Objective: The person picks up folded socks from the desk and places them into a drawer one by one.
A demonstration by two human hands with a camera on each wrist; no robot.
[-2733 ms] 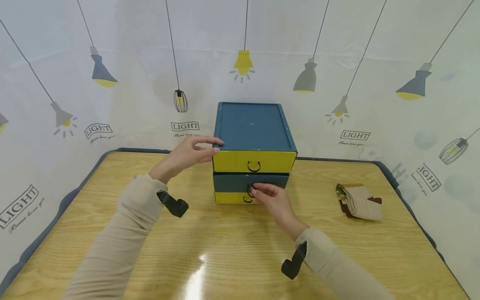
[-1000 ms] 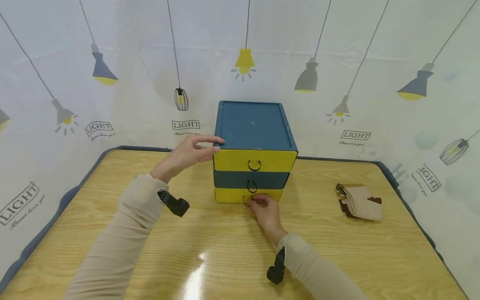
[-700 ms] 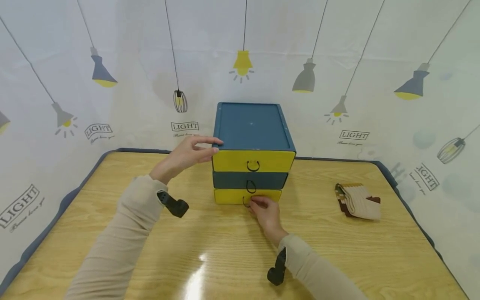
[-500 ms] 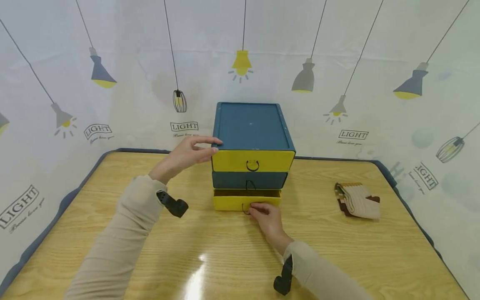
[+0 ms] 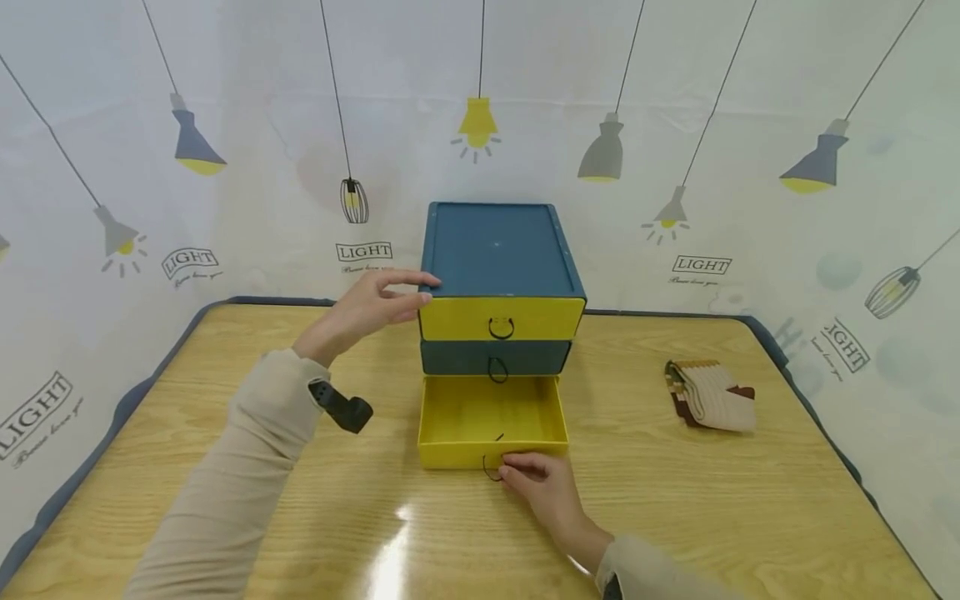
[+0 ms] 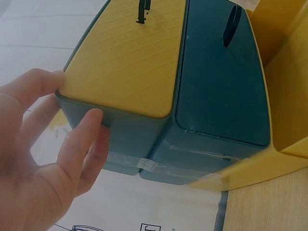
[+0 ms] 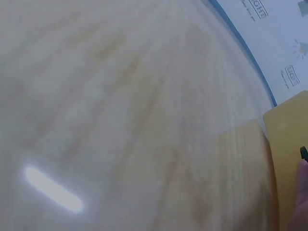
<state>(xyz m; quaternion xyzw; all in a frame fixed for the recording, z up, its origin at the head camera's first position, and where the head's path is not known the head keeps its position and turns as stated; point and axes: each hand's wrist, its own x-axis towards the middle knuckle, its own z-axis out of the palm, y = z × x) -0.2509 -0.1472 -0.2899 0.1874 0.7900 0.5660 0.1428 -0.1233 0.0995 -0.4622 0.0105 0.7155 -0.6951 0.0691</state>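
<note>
Right hand [image 5: 551, 496]: thumb + fingertips close together, pinching the black loop handle [image 5: 491, 478] of the bottom yellow drawer [image 5: 450, 457]. Drawer's pulled well out toward the table's near edge, yellow interior visible. Left hand [image 5: 363, 312]: thumb and fingers apart, fingertips resting on the near-left top corner of the 3-drawer unit [image 5: 502, 250]. Unit stands by the middle of the table's far edge. Its 2 upper drawers sit in: top yellow drawer [image 5: 457, 321], middle blue drawer [image 5: 453, 357]. Folded socks [image 5: 716, 400] lie right of the unit, well apart, toward the far-right corner of the table [image 5: 712, 508]. Lamp-print backdrop [image 5: 262, 183] behind.
</note>
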